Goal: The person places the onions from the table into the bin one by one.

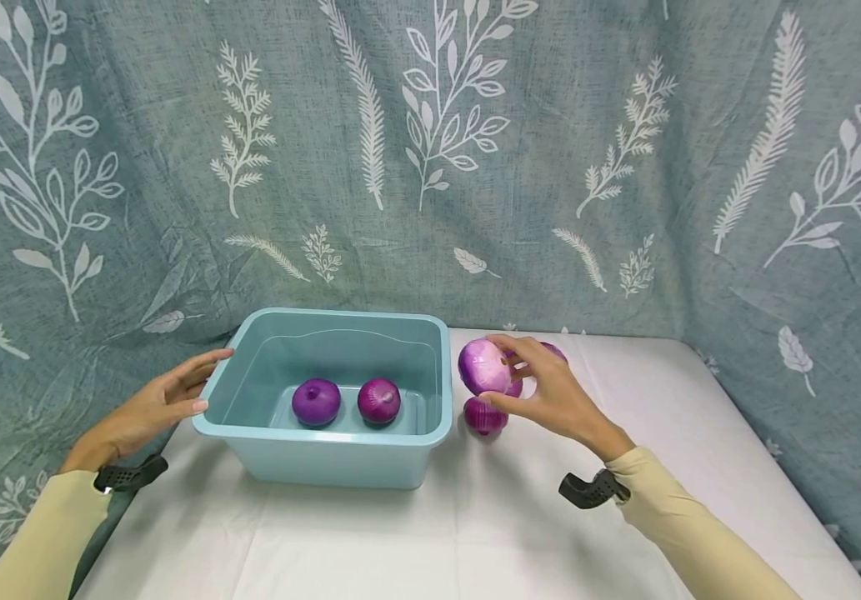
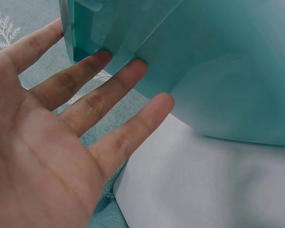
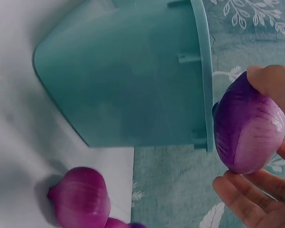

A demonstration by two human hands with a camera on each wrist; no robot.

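Just right of the teal plastic tub (image 1: pixel 332 458), my right hand (image 1: pixel 543 385) holds a purple-and-white onion (image 1: pixel 484 367) between thumb and fingers, raised to about the height of the rim. In the right wrist view the same onion (image 3: pixel 249 126) appears beside the tub's edge. My left hand (image 1: pixel 148 406) is at the tub's left side with its fingers spread and nearly straight; the left wrist view shows the fingertips (image 2: pixel 156 104) against or very near the wall. Inside the tub lie two purple onions, one on the left (image 1: pixel 316 402) and one on the right (image 1: pixel 379 401).
On the white-covered table (image 1: pixel 340 542), another purple onion (image 1: pixel 486 415) lies right of the tub. More onions behind it are partly hidden by my right hand, one purple top (image 1: pixel 553 351) showing. A teal leaf-patterned cloth (image 1: pixel 430 167) hangs behind and along both sides.
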